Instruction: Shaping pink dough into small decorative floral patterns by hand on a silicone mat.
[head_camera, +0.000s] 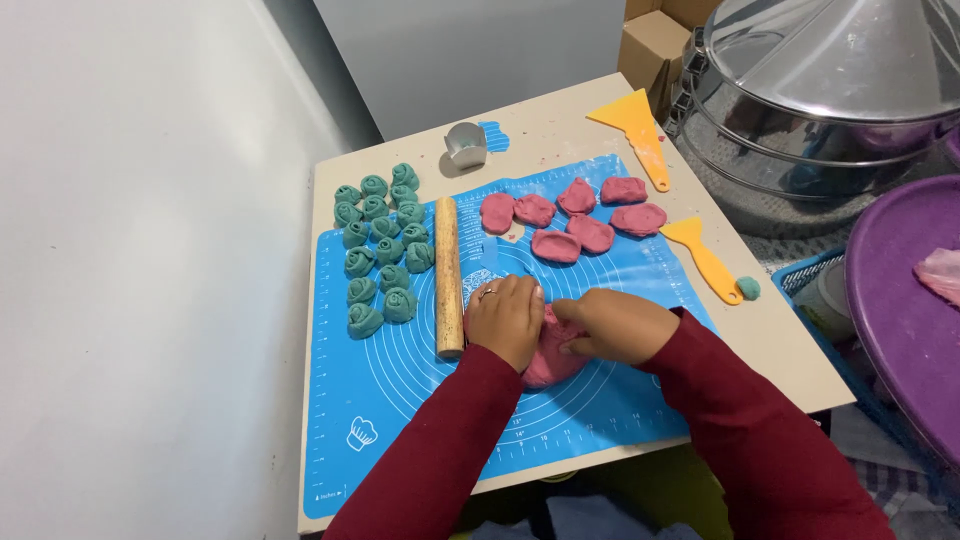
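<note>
Pink dough lump pressed under left hand; right hand grips alongside.

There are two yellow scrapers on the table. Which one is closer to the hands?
The smaller yellow scraper, lying right of the pink dough pieces beside a small teal dough ball. The larger yellow scraper lies at the table's far edge.

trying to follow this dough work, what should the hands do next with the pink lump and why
Probably pinch off one more small piece. Both the left hand and right hand are pressed onto the pink lump on the blue mat, and six flattened pink pieces already lie beyond it, while the rolling pin rests untouched beside the left hand.
</note>
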